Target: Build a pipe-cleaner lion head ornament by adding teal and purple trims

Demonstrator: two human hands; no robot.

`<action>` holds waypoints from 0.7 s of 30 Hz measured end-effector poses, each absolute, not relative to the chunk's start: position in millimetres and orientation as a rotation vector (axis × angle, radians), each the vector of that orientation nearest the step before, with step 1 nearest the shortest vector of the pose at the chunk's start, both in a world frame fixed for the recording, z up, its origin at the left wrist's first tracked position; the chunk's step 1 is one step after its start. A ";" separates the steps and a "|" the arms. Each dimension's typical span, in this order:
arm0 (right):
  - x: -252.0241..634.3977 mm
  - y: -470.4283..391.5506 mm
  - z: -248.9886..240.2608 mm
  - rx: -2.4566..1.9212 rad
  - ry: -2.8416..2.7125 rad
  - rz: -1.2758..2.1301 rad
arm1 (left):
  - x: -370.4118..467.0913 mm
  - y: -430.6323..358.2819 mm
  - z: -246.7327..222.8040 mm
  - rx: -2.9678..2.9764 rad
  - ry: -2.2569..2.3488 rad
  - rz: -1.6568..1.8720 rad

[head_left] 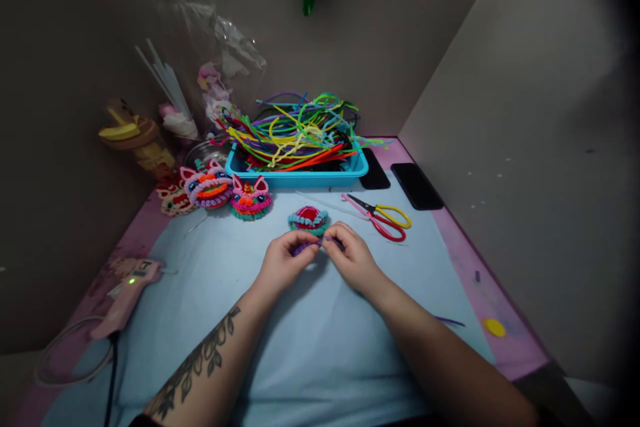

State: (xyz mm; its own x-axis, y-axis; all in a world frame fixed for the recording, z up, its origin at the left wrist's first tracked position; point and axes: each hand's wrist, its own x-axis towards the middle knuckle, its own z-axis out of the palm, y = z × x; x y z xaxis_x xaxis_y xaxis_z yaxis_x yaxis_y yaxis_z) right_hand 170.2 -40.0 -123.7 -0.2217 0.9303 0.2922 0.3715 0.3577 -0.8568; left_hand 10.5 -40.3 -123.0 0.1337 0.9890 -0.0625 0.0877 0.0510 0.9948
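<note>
The left hand [287, 260] and right hand [354, 255] nearly meet, each grip pinched on a purple pipe cleaner [300, 249], just before a turquoise-and-red pipe-cleaner piece [309, 219] on the worktop [210, 287]. That looks half-built, earless; three pipe-cleaner animal heads [207, 187] seem finished.

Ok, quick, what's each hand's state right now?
Left hand: closed, holding a purple pipe cleaner.
Right hand: closed, fingertips pinched at the purple pipe cleaner too; its exact grip is partly hidden.
</note>
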 end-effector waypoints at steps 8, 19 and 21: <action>171.2 -40.8 -129.7 -1.097 -1.894 0.549 | 11.5 -41.5 -118.6 1.198 1.209 0.987; 170.6 -38.6 -131.7 -1.146 -1.901 0.547 | 12.4 -41.8 -117.5 1.095 1.141 0.983; 169.9 -38.6 -130.3 -1.135 -1.867 0.618 | 12.3 -41.8 -116.9 1.088 1.137 1.006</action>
State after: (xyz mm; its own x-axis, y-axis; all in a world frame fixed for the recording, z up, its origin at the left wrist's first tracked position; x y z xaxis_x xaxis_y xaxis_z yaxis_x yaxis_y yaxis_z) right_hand 169.9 -38.6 -130.3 -0.2332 0.8839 0.4053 0.4670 0.4674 -0.7506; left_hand 12.3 -41.8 -116.9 0.1462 0.9734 -0.1763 -0.0570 0.1862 0.9809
